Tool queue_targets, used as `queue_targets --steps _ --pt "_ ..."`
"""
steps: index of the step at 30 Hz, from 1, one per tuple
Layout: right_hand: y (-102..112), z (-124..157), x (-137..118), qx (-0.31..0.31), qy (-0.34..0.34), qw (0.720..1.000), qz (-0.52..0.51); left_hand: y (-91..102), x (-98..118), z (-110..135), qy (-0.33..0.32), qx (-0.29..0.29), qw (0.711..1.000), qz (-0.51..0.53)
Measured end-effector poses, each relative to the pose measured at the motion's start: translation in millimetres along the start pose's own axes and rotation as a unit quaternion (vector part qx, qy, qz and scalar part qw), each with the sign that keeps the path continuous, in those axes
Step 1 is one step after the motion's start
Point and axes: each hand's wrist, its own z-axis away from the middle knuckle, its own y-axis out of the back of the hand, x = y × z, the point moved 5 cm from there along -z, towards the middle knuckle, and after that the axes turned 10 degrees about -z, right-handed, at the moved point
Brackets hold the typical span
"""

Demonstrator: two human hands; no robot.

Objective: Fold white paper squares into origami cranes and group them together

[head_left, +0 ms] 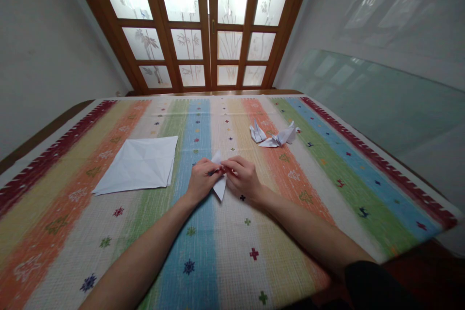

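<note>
A small folded white paper piece (220, 187) lies at the middle of the striped tablecloth (276, 232). My left hand (201, 180) pinches its left side with fingers closed. My right hand (243, 175) presses and pinches its right side, fingers curled together. Pointed tips of the paper stick out above and below my fingers; the middle of it is hidden by them.
A creased white square sheet (140, 163) lies flat to the left. Two folded white paper figures (275, 135) rest at the far right of centre. A wooden glazed door (210, 24) stands behind the table; a glass pane (381, 101) leans along the right wall.
</note>
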Motion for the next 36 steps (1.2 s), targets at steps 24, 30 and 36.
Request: queue_targets --steps 24,30,36 --pt "0.3 -1.5 2.5 -0.010 0.051 0.998 -0.022 1.8 -5.7 2.1 -0.037 0.049 0.992 -0.112" --pt "2.9 -1.3 1.6 0.001 0.058 0.998 0.004 3.2 -5.5 1.0 -0.061 0.046 0.992 -0.102" --pt "4.3 -1.6 0.8 0.005 0.053 0.999 -0.004 3.5 0.0 2.7 -0.103 0.055 0.988 -0.103"
